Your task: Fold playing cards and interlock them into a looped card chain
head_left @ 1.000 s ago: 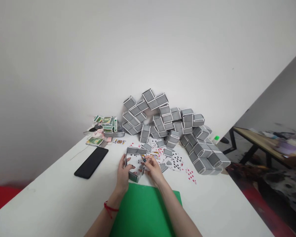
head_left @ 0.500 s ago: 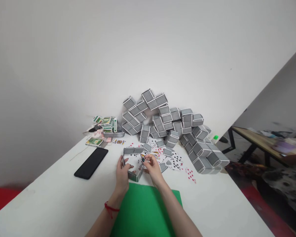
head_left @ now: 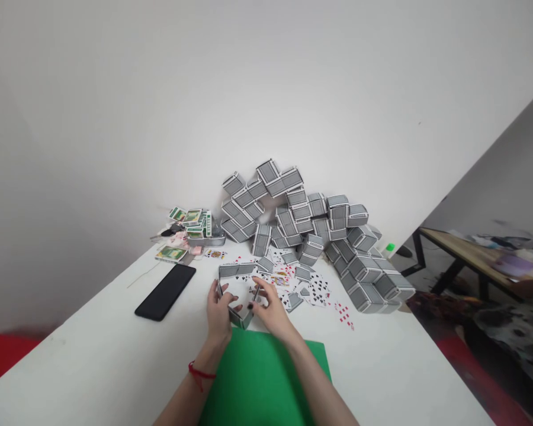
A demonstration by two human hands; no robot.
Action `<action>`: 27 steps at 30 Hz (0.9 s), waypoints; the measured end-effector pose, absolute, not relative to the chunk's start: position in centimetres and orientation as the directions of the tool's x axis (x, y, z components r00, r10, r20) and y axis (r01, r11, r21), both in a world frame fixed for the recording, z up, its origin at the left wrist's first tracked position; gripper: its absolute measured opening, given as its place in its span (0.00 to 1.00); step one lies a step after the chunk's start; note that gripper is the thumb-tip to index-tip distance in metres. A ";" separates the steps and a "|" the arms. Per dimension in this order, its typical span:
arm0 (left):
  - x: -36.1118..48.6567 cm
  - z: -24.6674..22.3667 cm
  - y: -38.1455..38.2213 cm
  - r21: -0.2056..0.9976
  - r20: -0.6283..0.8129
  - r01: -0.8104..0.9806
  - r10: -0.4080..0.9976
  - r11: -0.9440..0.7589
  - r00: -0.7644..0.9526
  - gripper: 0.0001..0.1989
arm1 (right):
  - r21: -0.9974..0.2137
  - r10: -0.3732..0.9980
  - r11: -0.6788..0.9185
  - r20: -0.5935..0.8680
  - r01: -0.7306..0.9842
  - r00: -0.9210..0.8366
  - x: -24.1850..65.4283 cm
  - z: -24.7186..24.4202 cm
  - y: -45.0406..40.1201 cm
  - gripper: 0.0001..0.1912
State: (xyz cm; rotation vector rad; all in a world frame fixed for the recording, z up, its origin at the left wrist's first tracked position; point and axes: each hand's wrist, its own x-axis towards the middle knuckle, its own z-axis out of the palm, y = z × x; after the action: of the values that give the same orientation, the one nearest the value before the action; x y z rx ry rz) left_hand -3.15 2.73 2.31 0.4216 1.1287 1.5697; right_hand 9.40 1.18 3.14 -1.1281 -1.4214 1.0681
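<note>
An open-topped box of folded playing cards [head_left: 237,271], grey patterned on its walls, stands on the white table between my hands. My left hand [head_left: 219,313] grips its left wall, thumb on the inner side and fingers outside. Around the right wall my right hand [head_left: 270,306] is closed, with thumb and fingers on either side of the card edge. Its fingertips partly hide that wall. Loose playing cards [head_left: 318,291], some face up and some grey side up, lie to the right of the box.
Behind stand stacked grey card cubes [head_left: 288,219], leaning near the wall. A black phone [head_left: 166,293] lies left, with green-and-white card boxes [head_left: 198,222] beyond it. In front is a green sheet [head_left: 266,378]. A wooden table [head_left: 462,248] stands at right.
My right hand has shifted slightly left, its fingers now around the box's right wall. The box has moved slightly left in view; my left hand keeps its grip.
</note>
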 end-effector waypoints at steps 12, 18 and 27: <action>-3.0 2.0 2.8 0.870 -0.242 -0.492 0.892 0.025 -0.381 0.32 | -0.984 0.980 0.137 0.119 0.111 -0.157 8.7 3.1 -0.2 0.50; -3.2 2.2 2.7 0.879 -0.224 -0.476 0.899 0.020 -0.377 0.32 | -0.976 0.972 0.181 0.158 0.123 -0.177 9.3 3.4 -0.1 0.48; -3.3 2.5 2.6 0.875 -0.230 -0.483 0.885 0.007 -0.404 0.33 | -0.909 0.942 0.300 0.233 0.291 -0.243 9.6 3.7 -1.0 0.32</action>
State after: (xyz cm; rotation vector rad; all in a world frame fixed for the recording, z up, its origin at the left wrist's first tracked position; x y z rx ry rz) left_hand -3.32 2.62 2.45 0.4879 1.1973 1.6276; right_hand 9.61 -1.02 3.73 -1.1230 -1.7219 0.9673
